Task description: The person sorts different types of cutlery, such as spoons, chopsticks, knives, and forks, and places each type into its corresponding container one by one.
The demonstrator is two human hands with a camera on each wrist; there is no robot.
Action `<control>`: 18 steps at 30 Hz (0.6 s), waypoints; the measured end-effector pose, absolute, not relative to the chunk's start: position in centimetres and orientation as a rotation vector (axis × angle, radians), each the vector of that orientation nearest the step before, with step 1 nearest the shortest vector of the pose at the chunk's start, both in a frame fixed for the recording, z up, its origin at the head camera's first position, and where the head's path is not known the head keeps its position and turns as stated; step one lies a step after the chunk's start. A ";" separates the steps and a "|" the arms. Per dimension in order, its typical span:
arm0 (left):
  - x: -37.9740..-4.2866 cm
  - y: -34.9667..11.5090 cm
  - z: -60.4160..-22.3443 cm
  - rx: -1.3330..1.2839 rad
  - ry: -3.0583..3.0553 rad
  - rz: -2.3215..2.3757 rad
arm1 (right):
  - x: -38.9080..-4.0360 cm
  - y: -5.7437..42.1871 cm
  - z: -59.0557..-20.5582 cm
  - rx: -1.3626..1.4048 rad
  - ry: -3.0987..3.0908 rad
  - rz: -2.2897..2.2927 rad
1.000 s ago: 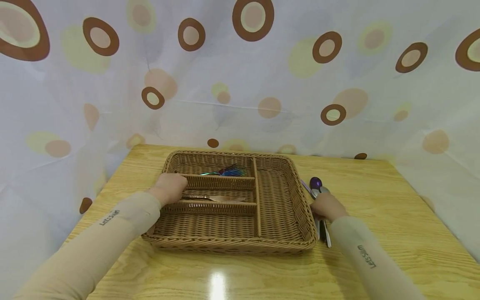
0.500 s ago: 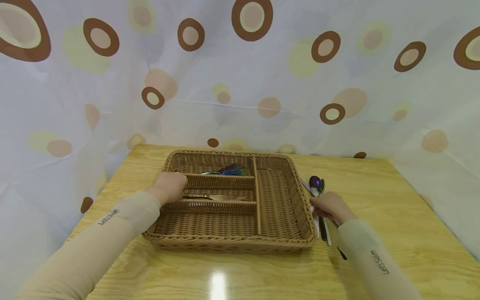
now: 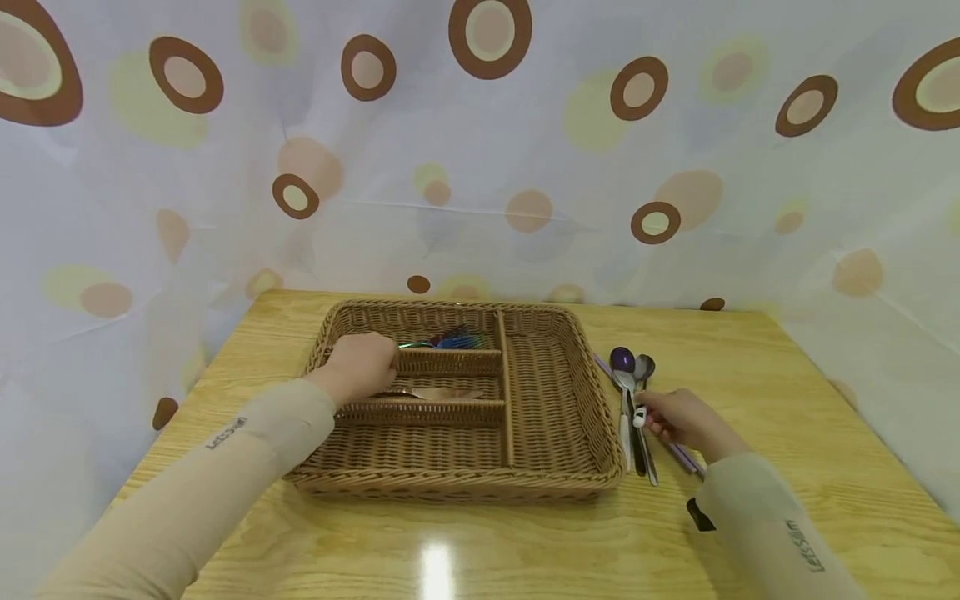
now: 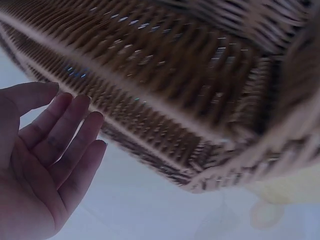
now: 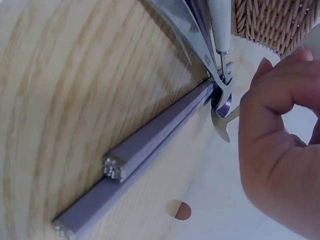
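Observation:
My right hand [image 3: 686,421] is just above loose cutlery beside the basket. Its fingertips pinch the white end of a utensil handle [image 3: 640,417]; the rest of that utensil is hidden. Under it lie a purple spoon [image 3: 622,359], a grey spoon [image 3: 644,367], a white-handled piece [image 3: 626,442] and purple chopsticks [image 5: 145,137]. Over the left side of the wicker basket [image 3: 450,479] is my left hand [image 3: 360,367]. In the left wrist view its fingers look loosely bent beside the dividers, holding nothing. A copper-coloured knife [image 3: 438,393] lies in the middle-left compartment.
Blue and dark forks [image 3: 453,340] lie in the basket's back-left compartment. One long compartment [image 3: 551,400] runs down its right side. The wooden table [image 3: 330,550] meets a patterned cloth backdrop [image 3: 480,167] behind.
My right hand has drawn away to the right from the basket, and a white handle end now shows in its fingertips. My left hand has shifted a little right over the basket.

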State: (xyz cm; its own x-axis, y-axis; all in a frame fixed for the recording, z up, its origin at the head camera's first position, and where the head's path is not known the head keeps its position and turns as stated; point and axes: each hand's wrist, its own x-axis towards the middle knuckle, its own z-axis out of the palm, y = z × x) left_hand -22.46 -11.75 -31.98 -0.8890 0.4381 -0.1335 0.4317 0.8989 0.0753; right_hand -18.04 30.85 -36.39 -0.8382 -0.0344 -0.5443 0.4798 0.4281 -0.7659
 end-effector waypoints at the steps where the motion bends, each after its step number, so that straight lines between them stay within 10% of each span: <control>1: -22.6 -11.5 -31.7 0.662 2.918 0.102 | -17.9 30.9 -36.4 0.376 2.181 -1.432; 18: -23.1 -5.6 -30.3 0.544 2.712 0.722 | -17.0 31.1 -35.8 0.339 2.155 -1.508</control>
